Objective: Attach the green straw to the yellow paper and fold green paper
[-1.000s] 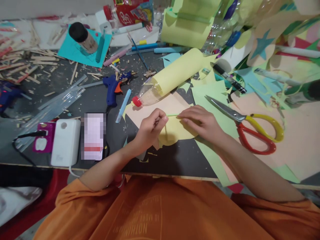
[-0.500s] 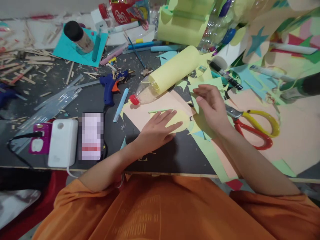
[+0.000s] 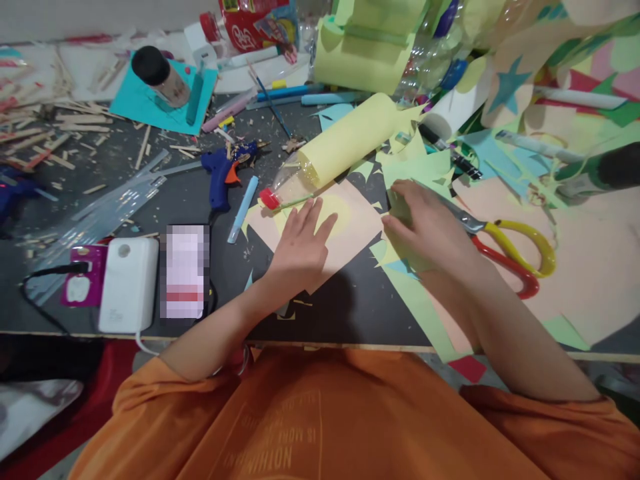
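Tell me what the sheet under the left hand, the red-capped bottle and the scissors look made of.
Peach sheet under the left hand: matte craft paper, flat, straight cut edges. Bottle: clear, glossy plastic by the look, with a red cap, wrapped in yellow paper. Scissors by the right hand: shiny, probably steel blades; glossy red and yellow handles, likely plastic.

Both bare forearms are reaching forward from orange sleeves over the worktop. The left hand is lying palm down, fingers straight and slightly spread, pointing away from the body. The right hand is resting just to its right, palm down, fingers loosely curled and angled toward the left hand.
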Demonstrator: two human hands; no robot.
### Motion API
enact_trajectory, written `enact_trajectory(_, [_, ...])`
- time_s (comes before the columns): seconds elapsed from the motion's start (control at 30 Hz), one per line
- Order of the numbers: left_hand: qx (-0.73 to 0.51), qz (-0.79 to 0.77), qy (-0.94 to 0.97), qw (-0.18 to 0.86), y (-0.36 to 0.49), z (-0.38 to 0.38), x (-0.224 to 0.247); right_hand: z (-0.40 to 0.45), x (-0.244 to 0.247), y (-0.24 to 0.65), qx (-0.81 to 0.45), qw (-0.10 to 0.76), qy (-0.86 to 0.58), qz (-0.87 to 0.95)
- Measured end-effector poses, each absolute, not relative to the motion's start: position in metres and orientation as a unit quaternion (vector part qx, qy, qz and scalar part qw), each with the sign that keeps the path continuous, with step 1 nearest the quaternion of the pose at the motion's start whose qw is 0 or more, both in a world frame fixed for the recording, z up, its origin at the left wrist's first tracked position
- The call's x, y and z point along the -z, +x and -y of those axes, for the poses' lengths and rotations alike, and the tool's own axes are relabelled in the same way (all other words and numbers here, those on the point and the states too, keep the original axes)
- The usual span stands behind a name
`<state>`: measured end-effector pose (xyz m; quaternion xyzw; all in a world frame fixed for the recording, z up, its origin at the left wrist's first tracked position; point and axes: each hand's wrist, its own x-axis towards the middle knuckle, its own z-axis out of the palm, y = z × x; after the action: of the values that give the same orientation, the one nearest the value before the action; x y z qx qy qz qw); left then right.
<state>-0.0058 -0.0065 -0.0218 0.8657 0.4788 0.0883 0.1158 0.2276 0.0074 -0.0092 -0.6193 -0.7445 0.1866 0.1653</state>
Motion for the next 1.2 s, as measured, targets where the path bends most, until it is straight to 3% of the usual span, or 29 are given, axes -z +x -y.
enact_trajectory(0.23, [-0.231,-0.381,0.875,0.189,-0.005,0.008,0.017,0.014,0.013,0.232,-0.063,0.172,-0.619,0.764])
enact_trajectory(0.47, [-0.228,-0.384,0.848,0.286,-0.002,0.011,0.009,0.011,-0.002,0.228,-0.070,0.164,-0.677,0.714])
enact_trajectory(0.57, [-0.246,-0.395,0.740,0.487,-0.001,0.010,0.006,0.015,-0.015,0.226,-0.087,0.238,-0.673,0.695])
enact_trajectory(0.67, [-0.258,-0.401,0.490,0.730,0.000,0.006,0.003,0.024,-0.026,0.220,-0.079,0.286,-0.566,0.770])
enact_trajectory(0.73, [-0.308,-0.414,0.361,0.777,0.001,0.001,0.002,0.030,-0.027,0.213,-0.071,0.269,-0.468,0.839])
enact_trajectory(0.9, [-0.420,-0.487,0.345,0.683,0.000,-0.009,0.003,0.035,-0.012,0.200,-0.059,0.200,-0.340,0.917])
enact_trajectory(1.1, [-0.318,-0.512,0.494,0.626,-0.021,-0.005,0.001,0.039,0.001,0.209,-0.080,0.174,-0.304,0.933])
enact_trajectory(1.2, [-0.295,-0.523,0.589,0.541,-0.036,0.001,-0.006,0.044,0.007,0.214,-0.081,0.179,-0.306,0.932])
